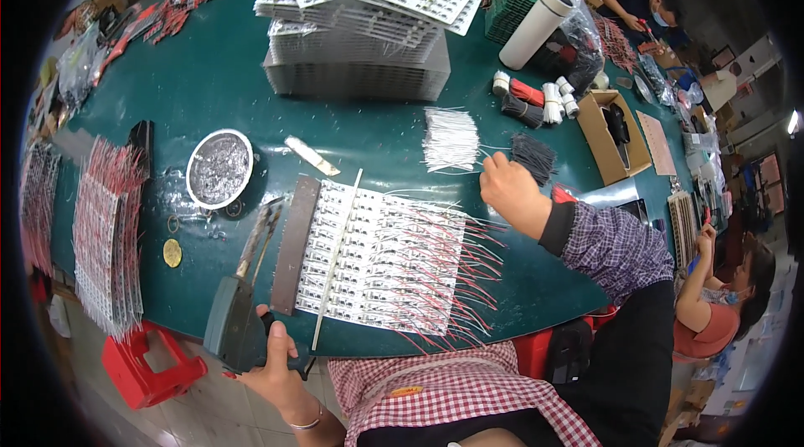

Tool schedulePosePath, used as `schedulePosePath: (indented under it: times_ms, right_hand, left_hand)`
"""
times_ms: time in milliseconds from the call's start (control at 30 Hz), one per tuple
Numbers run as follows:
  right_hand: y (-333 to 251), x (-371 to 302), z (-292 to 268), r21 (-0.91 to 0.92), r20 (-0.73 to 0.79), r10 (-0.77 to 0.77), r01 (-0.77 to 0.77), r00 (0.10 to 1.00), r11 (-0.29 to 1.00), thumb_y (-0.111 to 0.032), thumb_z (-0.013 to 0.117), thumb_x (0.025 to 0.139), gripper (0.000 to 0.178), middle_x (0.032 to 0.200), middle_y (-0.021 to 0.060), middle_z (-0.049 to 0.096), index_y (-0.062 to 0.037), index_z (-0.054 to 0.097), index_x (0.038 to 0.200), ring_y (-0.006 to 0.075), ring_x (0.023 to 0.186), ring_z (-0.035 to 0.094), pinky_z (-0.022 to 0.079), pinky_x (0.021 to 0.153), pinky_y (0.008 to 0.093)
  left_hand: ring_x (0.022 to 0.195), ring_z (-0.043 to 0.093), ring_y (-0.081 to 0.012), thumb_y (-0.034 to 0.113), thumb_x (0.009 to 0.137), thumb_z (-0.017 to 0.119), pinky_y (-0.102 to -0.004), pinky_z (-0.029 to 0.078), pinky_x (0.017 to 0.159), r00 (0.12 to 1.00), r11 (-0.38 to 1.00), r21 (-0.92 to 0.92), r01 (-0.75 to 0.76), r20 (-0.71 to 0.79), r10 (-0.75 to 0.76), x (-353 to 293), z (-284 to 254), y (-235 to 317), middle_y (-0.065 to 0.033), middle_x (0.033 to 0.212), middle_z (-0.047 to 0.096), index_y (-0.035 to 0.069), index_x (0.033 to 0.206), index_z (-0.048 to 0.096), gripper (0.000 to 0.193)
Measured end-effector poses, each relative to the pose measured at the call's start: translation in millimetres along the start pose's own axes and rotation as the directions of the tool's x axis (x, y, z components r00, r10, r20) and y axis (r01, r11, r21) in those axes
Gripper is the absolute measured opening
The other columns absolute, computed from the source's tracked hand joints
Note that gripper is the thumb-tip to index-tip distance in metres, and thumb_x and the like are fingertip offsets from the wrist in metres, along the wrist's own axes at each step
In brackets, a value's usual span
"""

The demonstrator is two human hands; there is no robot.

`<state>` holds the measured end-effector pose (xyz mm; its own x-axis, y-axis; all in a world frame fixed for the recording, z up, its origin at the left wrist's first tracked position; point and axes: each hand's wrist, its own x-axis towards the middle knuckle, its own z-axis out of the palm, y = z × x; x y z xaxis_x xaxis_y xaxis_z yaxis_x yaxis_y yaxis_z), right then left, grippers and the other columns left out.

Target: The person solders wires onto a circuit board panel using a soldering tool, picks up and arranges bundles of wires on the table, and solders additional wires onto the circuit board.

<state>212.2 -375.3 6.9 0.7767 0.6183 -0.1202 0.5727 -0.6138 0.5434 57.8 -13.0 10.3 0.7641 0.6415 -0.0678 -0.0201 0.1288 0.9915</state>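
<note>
My left hand (276, 363) is wrapped around the handle of a dark green soldering gun (228, 325), whose metal tip points up toward the table. Beside it lies a white circuit board panel (343, 275) with many red and white wires sticking out to the right. A brown bar (295, 246) runs along the panel's left edge, and a thin pale rod (337, 254) lies across it. My right hand (512, 191) is closed in a pinch on a thin wire, between a bundle of white wires (450, 139) and a bundle of dark grey wires (533, 158).
A tall stack of panels (360, 62) stands at the back. Left are a white bowl (219, 169) of silvery material and wired panels (109, 237). A white flask (536, 28), wire rolls (526, 93) and an open cardboard box (615, 137) are at right. Other people work around the table.
</note>
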Motion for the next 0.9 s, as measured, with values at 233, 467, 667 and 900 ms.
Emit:
schedulePosePath:
  times_ms: [233,467,667,900]
  right_hand:
    - [-11.6,24.2,-45.0,0.534,-0.232,0.262,-0.103,0.937,0.839,0.004,0.061,0.07,0.027,0.093,0.0114,0.055,-0.001,0.061,0.096,0.0283,0.089,0.056,0.05,0.076,0.0329]
    - [-70.0,57.5,-43.6,0.863,-0.348,0.47,0.081,0.811,0.498,0.013,0.066,0.075,0.024,0.09,0.0103,0.062,-0.0005,0.068,0.095,0.0281,0.084,0.06,0.05,0.071,0.0364]
    - [-95.5,62.1,-30.7,0.865,-0.345,0.473,0.079,0.811,0.496,0.011,0.063,0.068,0.03,0.09,0.0105,0.06,0.0018,0.067,0.096,0.0281,0.084,0.059,0.052,0.071,0.0356]
    - [-99.6,71.6,-29.0,0.833,-0.352,0.463,0.046,0.814,0.551,0.013,0.066,0.068,0.033,0.09,0.0096,0.061,0.0005,0.068,0.098,0.0267,0.08,0.061,0.051,0.069,0.0356]
  left_hand:
    - [0.058,0.055,-0.014,-0.008,0.081,0.063,-0.0254,0.046,0.046,0.978,0.975,-0.138,0.175,0.138,-0.156,1.4,20.5,12.2,-0.0212,0.111,0.064,-0.006,0.129,0.051,0.049]
    - [0.069,0.062,-0.0158,-0.007,0.079,0.071,-0.0256,0.05,0.055,0.932,0.977,0.005,0.215,0.299,-0.207,12.1,32.2,8.8,-0.0164,0.109,0.067,-0.005,0.123,0.059,0.046]
    - [0.082,0.065,-0.016,-0.001,0.078,0.079,-0.0277,0.052,0.073,0.927,0.97,0.223,0.102,0.332,-0.174,15.9,35.8,-1.8,-0.0094,0.103,0.07,-0.004,0.117,0.065,0.042]
    - [0.07,0.06,-0.0084,-0.008,0.078,0.074,-0.0206,0.046,0.055,0.89,0.966,0.254,0.045,0.429,-0.154,18.1,37.4,-21.7,-0.009,0.103,0.07,-0.003,0.119,0.064,0.042]
